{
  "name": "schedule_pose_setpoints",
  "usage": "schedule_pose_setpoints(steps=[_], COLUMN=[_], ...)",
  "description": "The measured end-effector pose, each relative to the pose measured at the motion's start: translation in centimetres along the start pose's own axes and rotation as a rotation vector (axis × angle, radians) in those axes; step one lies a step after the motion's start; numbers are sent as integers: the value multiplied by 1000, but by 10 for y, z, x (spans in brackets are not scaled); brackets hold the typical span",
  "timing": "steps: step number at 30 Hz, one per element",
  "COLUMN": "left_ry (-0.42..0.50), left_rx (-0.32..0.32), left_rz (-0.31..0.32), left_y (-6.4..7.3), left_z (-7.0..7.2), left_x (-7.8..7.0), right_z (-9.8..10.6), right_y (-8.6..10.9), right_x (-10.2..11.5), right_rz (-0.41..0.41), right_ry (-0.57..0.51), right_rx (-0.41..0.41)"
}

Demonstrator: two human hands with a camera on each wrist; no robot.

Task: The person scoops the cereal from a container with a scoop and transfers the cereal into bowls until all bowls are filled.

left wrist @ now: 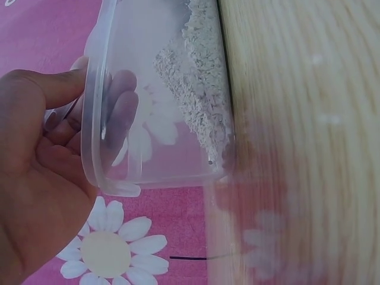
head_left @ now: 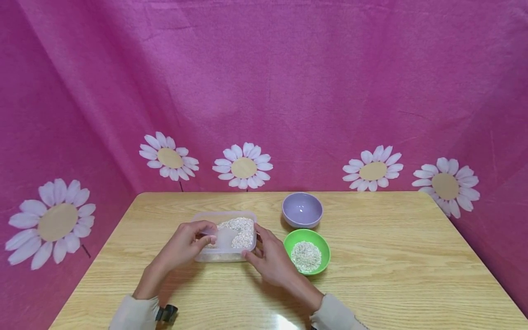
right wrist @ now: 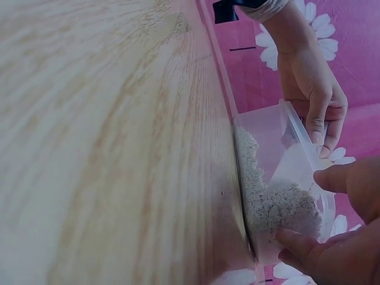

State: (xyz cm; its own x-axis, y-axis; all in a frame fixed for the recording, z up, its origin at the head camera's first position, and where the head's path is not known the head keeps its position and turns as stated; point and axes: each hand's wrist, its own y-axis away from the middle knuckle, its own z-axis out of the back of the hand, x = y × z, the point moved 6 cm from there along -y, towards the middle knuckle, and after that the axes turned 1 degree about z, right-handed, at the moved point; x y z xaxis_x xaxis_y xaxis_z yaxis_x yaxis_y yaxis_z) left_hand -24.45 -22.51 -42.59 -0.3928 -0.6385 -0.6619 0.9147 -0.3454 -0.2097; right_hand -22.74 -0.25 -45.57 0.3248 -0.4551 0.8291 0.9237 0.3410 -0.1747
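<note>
A clear plastic container (head_left: 224,257) with pale, oat-like flakes (head_left: 244,233) heaped mostly toward its right side stands on the table. Over its left part, my left hand (head_left: 187,242) pinches a translucent scoop (head_left: 225,238), whose broad end is down among the flakes. In the left wrist view, the container wall (left wrist: 142,160) partly covers the fingers and hides most of the scoop. My right hand (head_left: 274,259) grips the container's right end, thumb at the front corner of the rim and fingers along the side. The right wrist view shows those fingertips (right wrist: 294,242) against the wall.
Just right of my right hand sits a green bowl (head_left: 327,256) holding a mound of similar flakes. Behind it, near the table's far edge, is a purple bowl (head_left: 302,210). A pink cloth (head_left: 305,101) with printed daisies hangs behind the wooden table (head_left: 392,256).
</note>
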Motion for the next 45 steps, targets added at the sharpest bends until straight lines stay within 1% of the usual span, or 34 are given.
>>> schedule_pose_setpoints(steps=[6,10,14,17,21,24,33,40,45], left_ry=[5,23,49,62,60,72,105,147,174], left_rx=[-2,-26,-53,-80,-124,-155,-226,-251,-265], left_rz=[9,22,42,44,33,37,57,65,34], left_y=[1,3,5,7,10,12,18,21,18], left_z=[3,8,15,22,30,38,56,61,58], left_x=[2,3,5,8,12,14,16,17,15], right_z=[1,2,8,14,21,26,39,44,49], right_y=[1,2,3,3,4,4,6,6,9], right_x=[2,3,5,10,16,18,16,16,15], right_rz=[12,5,-3,-1,4,2,1,4,-14], right_ry=[-9,5,43,31,-32,-67,-55,-35,-16], right_rx=[1,1,-24,-42,-48,-53,-82,-94,-87])
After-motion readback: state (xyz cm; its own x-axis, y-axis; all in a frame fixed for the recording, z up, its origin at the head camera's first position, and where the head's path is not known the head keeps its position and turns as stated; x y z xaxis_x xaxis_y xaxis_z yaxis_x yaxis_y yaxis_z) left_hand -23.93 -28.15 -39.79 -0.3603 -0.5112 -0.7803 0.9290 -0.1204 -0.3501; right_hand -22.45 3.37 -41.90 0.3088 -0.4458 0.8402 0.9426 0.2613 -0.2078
